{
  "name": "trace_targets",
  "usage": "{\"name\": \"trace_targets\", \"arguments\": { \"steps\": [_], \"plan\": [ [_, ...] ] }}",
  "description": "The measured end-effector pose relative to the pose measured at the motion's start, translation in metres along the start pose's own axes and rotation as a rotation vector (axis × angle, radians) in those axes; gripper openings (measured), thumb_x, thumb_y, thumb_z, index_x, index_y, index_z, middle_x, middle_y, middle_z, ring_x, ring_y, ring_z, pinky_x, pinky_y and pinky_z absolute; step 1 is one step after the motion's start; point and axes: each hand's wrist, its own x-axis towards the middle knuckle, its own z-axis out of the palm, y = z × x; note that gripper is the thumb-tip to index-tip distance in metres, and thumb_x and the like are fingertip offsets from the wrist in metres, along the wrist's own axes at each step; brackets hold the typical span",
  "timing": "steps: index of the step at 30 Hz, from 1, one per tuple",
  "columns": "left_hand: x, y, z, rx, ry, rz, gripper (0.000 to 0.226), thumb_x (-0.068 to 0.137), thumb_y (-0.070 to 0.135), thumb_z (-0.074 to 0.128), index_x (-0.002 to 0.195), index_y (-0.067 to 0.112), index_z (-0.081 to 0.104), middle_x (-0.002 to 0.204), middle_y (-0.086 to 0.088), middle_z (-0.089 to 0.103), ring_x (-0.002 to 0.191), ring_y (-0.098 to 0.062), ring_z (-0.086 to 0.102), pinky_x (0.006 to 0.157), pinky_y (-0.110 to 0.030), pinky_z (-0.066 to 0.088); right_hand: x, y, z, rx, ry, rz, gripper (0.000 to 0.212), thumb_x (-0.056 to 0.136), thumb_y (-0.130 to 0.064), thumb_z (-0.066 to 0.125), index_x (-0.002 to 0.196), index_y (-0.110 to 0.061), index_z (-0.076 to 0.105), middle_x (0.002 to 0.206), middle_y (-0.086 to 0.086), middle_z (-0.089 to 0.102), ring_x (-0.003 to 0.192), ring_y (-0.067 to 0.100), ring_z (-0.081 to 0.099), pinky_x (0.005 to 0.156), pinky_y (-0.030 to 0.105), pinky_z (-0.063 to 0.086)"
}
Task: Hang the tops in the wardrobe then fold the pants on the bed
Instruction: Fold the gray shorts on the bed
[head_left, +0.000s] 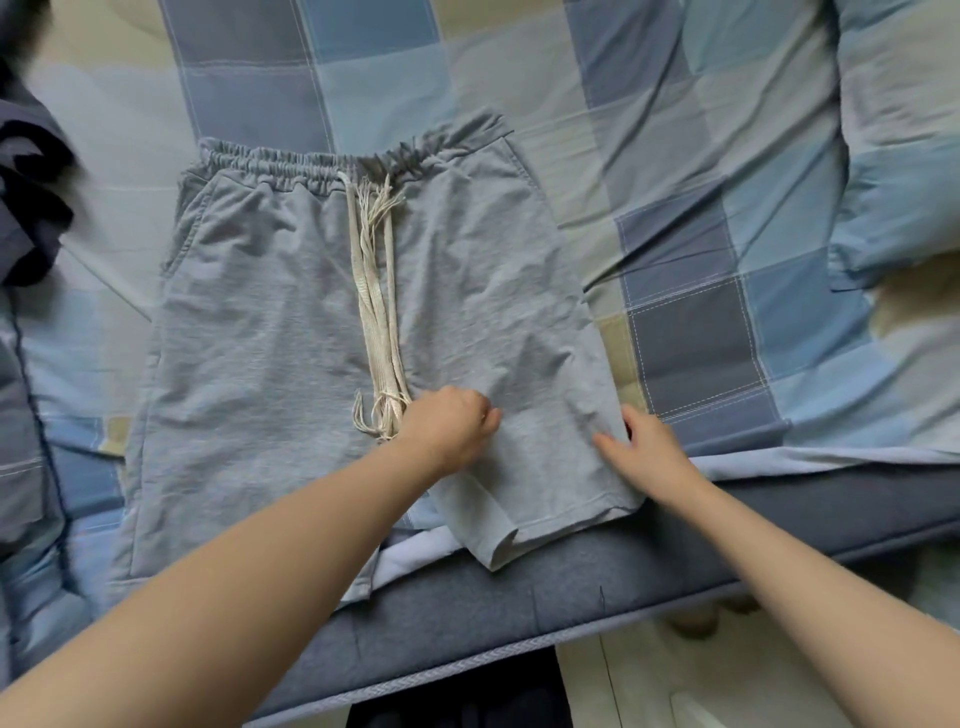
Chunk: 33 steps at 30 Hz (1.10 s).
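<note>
Grey drawstring shorts (270, 322) lie flat on the bed, waistband at the far side, both legs toward me. The cream drawstring (375, 312) runs down the middle. My left hand (449, 423) is curled on the inner part of the right leg, near the crotch, pinching the fabric. On that leg's outer edge rests my right hand (641, 447), fingers mostly straight on top of the cloth, the thumb at the side seam. The right leg's hem (545, 530) reaches over the mattress edge.
The bed carries a blue, grey and beige checked cover (701, 208). A dark navy garment (31, 197) lies bunched at the far left. The mattress edge (675, 561) runs across in front of me, with pale floor (649, 675) below it.
</note>
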Motion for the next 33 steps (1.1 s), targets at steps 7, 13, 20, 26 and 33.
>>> {"name": "trace_targets", "arguments": {
  "steps": [7,13,20,26,33],
  "plan": [
    [0.003,0.037,-0.009,-1.103,-0.056,-0.292,0.025,0.085,0.036,0.071,0.102,0.02,0.063,0.101,-0.006,0.069,0.086,-0.018,0.068,0.073,-0.029,0.057,-0.056,-0.049,0.018,-0.01,-0.284,-0.557,0.056,0.082,-0.013,0.062,0.137,-0.017,0.047,0.126,-0.015,0.055,0.114,-0.005,0.05,0.096,0.01,0.035],
    [-0.011,0.02,0.007,-0.836,0.055,-0.308,0.027,0.079,-0.001,0.06,0.105,0.004,0.065,0.101,-0.016,0.071,0.094,-0.031,0.067,0.082,-0.04,0.056,-0.03,-0.086,-0.004,0.279,0.128,-0.338,0.018,0.095,-0.015,0.053,0.086,-0.018,0.069,0.059,-0.014,0.058,0.06,0.003,0.054,0.062,0.027,0.044],
    [-0.034,0.009,0.033,-0.749,-0.004,-0.158,0.034,0.083,0.003,0.056,0.115,0.013,0.064,0.109,-0.005,0.07,0.101,-0.02,0.063,0.081,-0.023,0.045,0.106,-0.161,-0.014,0.233,0.142,0.002,0.043,0.096,-0.037,0.049,0.119,-0.002,0.057,0.119,0.017,0.063,0.11,0.034,0.06,0.096,0.045,0.048],
    [-0.054,-0.003,0.046,-0.694,-0.022,-0.083,0.011,0.086,0.001,0.049,0.09,0.002,0.059,0.098,-0.02,0.068,0.098,-0.034,0.06,0.076,-0.03,0.043,0.174,-0.202,-0.006,0.241,0.187,0.092,0.04,0.09,-0.05,0.051,0.095,-0.01,0.05,0.102,0.013,0.05,0.09,0.026,0.05,0.083,0.035,0.044],
    [-0.099,-0.033,0.043,-0.708,-0.115,-0.012,0.01,0.09,0.006,0.05,0.082,0.009,0.057,0.098,-0.02,0.067,0.095,-0.026,0.061,0.076,-0.03,0.041,0.175,-0.237,-0.011,0.082,0.386,0.022,0.015,0.09,-0.024,0.053,0.087,-0.01,0.049,0.101,0.012,0.052,0.093,0.032,0.054,0.076,0.03,0.04]
  ]
}}
